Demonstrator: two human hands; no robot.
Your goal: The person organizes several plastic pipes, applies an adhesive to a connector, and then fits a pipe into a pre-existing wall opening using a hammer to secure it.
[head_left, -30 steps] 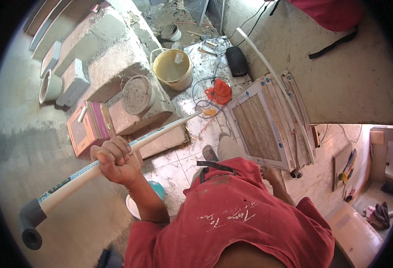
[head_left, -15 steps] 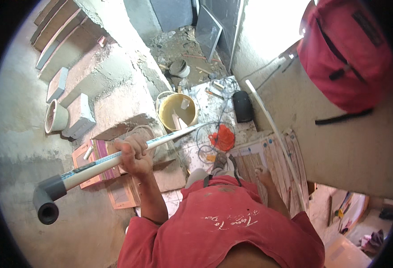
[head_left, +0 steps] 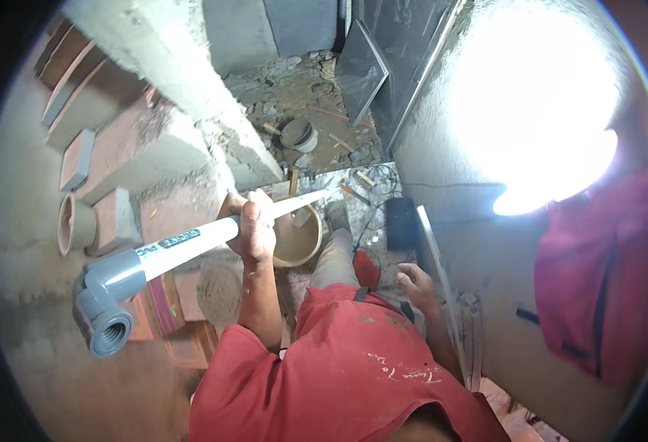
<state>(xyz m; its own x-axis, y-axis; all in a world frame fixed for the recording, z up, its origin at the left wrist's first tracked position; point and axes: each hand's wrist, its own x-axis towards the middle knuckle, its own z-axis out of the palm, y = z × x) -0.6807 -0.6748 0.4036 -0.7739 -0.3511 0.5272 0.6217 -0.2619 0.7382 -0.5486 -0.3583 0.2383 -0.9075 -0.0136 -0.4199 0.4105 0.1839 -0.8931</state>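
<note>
My left hand (head_left: 252,228) is closed around a white plastic pipe (head_left: 184,247), which slants across in front of me. A grey elbow fitting (head_left: 107,295) with a threaded mouth caps the pipe's near left end. The pipe's far end passes above a yellowish bucket (head_left: 303,254). My right hand (head_left: 417,286) hangs low at my side, fingers loosely bent and apart, with nothing visible in it. Just to its right, a long pale strip (head_left: 442,272) stands upright along the wall side.
A glaring lamp (head_left: 545,96) and a red backpack (head_left: 596,272) are on the right. Concrete steps (head_left: 169,147) rise on the left, with a pot (head_left: 77,225) beside them. Ahead lie rubble, a grey bucket (head_left: 299,136) and a leaning dark panel (head_left: 361,74). A black container (head_left: 400,223) stands near cables.
I have stepped forward, with one leg now stretched ahead beside the yellowish bucket. My left hand still carries the pipe. The backpack sits lower in view, and the lamp's glare is larger.
</note>
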